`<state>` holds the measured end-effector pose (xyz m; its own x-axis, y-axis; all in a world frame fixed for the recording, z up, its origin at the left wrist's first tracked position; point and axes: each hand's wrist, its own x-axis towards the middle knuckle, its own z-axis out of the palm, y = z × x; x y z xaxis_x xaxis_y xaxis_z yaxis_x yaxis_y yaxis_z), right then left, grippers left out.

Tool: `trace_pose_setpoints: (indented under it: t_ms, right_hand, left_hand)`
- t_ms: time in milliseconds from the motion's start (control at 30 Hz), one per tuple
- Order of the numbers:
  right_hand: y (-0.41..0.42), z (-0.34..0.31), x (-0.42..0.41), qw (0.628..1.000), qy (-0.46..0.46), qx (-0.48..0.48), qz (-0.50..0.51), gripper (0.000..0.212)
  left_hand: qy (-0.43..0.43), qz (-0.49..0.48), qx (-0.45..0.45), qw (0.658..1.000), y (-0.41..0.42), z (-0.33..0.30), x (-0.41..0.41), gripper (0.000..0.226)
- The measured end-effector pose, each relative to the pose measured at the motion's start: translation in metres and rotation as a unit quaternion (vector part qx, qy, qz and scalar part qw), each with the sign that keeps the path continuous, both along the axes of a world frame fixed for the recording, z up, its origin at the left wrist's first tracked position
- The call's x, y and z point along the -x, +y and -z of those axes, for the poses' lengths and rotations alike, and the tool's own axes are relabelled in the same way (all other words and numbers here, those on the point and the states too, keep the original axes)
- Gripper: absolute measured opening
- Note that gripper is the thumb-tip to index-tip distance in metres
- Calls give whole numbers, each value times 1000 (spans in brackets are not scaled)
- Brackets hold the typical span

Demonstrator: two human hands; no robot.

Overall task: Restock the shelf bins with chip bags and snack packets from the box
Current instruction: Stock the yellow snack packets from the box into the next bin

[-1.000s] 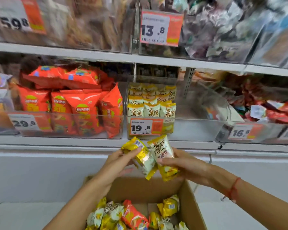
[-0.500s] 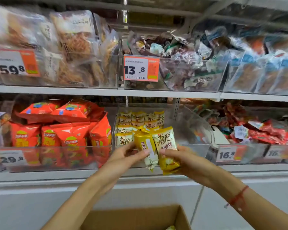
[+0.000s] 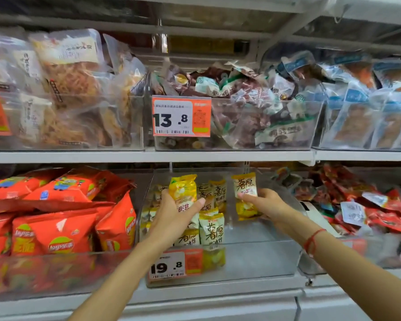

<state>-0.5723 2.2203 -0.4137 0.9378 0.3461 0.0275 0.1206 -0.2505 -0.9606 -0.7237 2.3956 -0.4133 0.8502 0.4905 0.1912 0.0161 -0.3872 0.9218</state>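
Two yellow snack packets, one gripped in each hand: left hand [image 3: 174, 214], right hand [image 3: 267, 205], reach into the half-filled clear bin [image 3: 264, 258] at centre frame

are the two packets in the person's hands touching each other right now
Apart. The head view shows the left hand's packet and the right hand's packet separated by a plain gap, with stacked packets in the bin visible between them.
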Motion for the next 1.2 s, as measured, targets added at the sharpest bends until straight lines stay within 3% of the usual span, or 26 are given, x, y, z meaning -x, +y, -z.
trace_pose_setpoints:
  t_ms: [100, 233, 433, 533, 667, 800, 900, 967, 1033, 1133, 1200]
  right_hand:
    - [18, 11, -34, 998, -28, 49, 12, 24]
    - [53, 25, -61, 995, -22, 82, -49, 46]
    - [67, 37, -81, 985, -10, 156, -78, 24]
    - [67, 45, -87, 976, -11, 197, -88, 35]
    - [75, 45, -82, 983, -19, 170, -70, 38]
    - [61, 37, -73, 980, 13, 181, -83, 60]
    - [39, 23, -56, 982, -77, 168, -38, 43]
    - [23, 10, -28, 985, -151, 86, 5, 36]
    - [8, -3, 8, 983, -170, 1, -71, 42]
    - [-6, -13, 55, 963, -70, -14, -261, 63]
    - [-10, -13, 67, 967, -43, -26, -249, 64]
  left_hand:
    - [1, -22, 41, 999, 7, 4, -10, 89]
    - [1, -42, 118, 992, 16, -2, -22, 83]
    - [38, -36, 81, 995, 22, 3, -20, 73]
    - [36, -21, 75, 996, 22, 2, -21, 59]
    - [34, -11, 77, 996, 20, 0, -18, 56]
    - [31, -2, 89, 996, 17, -6, -7, 52]
    - [16, 1, 93, 996, 11, -12, 2, 52]
    - [11, 12, 83, 996, 3, -16, 5, 58]
    - [15, 28, 68, 997, -9, -20, 4, 64]
    - [-3, 36, 48, 998, -33, -25, -4, 61]
    - [-24, 27, 78, 996, -47, -30, -10, 60]
